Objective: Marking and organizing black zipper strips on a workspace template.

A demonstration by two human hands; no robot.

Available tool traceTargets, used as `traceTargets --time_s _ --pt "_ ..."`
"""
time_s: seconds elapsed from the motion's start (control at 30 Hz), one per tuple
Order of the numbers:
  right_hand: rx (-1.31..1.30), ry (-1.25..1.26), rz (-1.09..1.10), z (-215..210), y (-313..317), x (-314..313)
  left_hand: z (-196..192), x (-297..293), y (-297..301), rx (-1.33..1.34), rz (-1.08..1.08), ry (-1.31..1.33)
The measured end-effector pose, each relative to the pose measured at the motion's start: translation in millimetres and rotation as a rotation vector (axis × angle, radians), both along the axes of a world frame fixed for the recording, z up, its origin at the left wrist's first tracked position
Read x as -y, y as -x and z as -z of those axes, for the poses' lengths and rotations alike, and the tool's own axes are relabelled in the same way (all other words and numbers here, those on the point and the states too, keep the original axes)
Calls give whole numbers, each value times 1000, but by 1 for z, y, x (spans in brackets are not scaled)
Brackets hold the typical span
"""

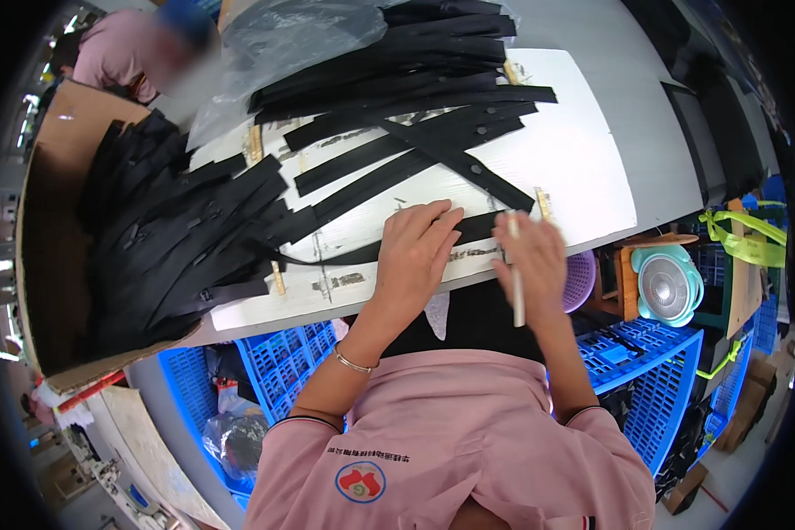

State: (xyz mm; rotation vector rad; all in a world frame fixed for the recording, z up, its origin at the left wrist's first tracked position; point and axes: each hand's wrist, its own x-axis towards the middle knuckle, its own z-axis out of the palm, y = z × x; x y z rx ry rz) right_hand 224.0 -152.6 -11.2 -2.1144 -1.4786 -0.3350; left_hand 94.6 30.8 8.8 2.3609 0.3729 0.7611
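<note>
My left hand (418,249) lies with its fingers stretched over a black fabric strap (349,257), pressing it against the white board (587,159) near the board's front edge. Closed around a slim white pen-like stick (518,296), my right hand (537,258) is at the right end of the same strap. The stick's upper tip is partly hidden by the fingers, so its exact kind is unclear. Beyond both hands, several loose black straps (468,163) lie crossed on the board, some with small round dark spots.
A cardboard box (40,291) full of black straps stands at the left. More straps (389,62) pile at the back beside clear plastic film (300,40). Blue crates (671,397), a purple basket (579,278) and a turquoise fan (667,284) sit below the table. Another person (119,53) is far left.
</note>
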Motion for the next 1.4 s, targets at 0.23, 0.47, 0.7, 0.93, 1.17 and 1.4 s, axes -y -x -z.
traceTargets --time_s 0.23,0.47,0.7,0.93,1.17,1.4 --pt "19 5 87 -11 -38 11 0 -1 47 -179 -122 -151" --pt "-6 -26 68 -3 -36 16 3 -11 102 -294 -434 -186" --pt "5 -58 76 1 -39 14 -5 2 130 -285 -424 -93" --pt "-4 -64 120 7 -38 15 1 -30 144 -264 -473 -105" --pt "16 -66 113 10 -39 16 3 -79 157 -196 -554 -96" --pt "42 -57 122 9 -41 15 8 -106 153 -90 -642 -167"
